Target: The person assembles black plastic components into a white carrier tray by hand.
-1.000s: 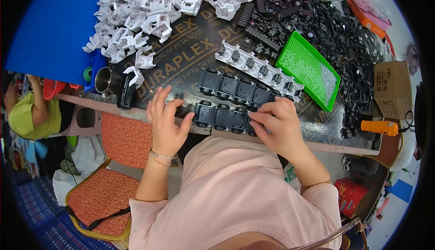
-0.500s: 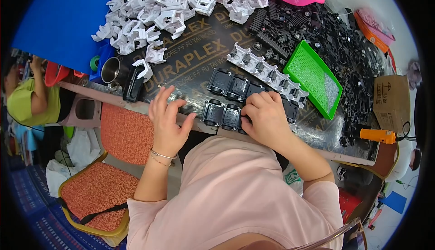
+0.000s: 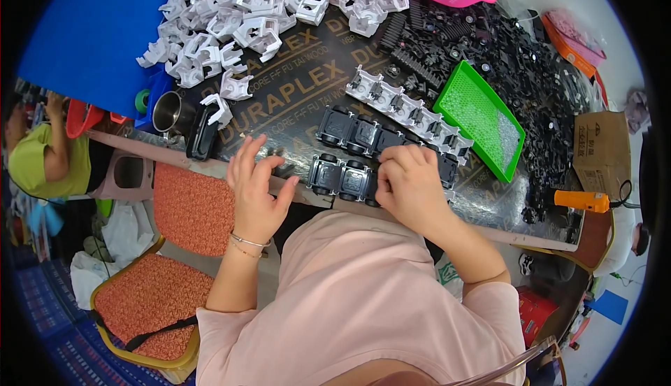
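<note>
Two rows of black, car-like plastic parts with silver edging lie near the table's front edge: a front row (image 3: 339,177) and a row behind it (image 3: 349,131). Over the front row rests my right hand (image 3: 414,189), its fingers curled and held together. Whatever is between its fingertips is hidden. My left hand (image 3: 255,194) hovers by the table edge, left of the rows, with its fingers spread and nothing in them. Behind the black rows runs a slanting row of white housings (image 3: 398,106) with dark pieces inside.
White plastic housings (image 3: 237,15) are heaped at the back. Beside the white row stands a green tray (image 3: 516,106) of small clear pieces; loose black parts (image 3: 482,43) spread behind it. A metal cup (image 3: 171,112) and a black box (image 3: 203,134) are at left, an orange-handled tool (image 3: 581,201) at right.
My right hand has shifted slightly right along the front row, baring a little more of it. The left hand stays spread in about the same place. The whole view has moved slightly.
</note>
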The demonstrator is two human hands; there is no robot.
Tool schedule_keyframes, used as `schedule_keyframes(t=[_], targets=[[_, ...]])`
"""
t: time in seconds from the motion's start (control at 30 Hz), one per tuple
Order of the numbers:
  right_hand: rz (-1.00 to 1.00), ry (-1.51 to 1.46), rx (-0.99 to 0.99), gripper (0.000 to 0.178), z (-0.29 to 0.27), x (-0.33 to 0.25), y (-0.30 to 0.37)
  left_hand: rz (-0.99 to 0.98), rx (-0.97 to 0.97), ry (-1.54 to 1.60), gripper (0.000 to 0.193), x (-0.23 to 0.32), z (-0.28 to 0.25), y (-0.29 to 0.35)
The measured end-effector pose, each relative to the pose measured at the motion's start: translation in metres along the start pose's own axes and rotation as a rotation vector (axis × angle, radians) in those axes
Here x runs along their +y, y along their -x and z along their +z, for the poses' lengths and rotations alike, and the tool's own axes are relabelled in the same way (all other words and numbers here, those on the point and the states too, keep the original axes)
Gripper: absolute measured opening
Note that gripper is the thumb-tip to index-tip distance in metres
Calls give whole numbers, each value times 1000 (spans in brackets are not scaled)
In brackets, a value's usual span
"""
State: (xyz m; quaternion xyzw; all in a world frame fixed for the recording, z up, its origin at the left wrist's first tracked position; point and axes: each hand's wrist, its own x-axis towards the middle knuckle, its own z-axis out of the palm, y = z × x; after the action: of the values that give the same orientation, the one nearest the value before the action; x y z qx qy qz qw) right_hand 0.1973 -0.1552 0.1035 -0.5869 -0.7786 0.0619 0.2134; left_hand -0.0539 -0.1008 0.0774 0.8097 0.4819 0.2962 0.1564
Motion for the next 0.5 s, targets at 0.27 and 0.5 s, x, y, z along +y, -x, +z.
schedule_keyframes(t=[0.27, 0.5], targets=[[573, -1547, 65, 7, -34, 37, 42, 75, 8, 16, 29, 9, 8, -12], [488, -2004, 260, 13, -44, 46, 67, 162, -11, 15, 30, 21, 14, -21]])
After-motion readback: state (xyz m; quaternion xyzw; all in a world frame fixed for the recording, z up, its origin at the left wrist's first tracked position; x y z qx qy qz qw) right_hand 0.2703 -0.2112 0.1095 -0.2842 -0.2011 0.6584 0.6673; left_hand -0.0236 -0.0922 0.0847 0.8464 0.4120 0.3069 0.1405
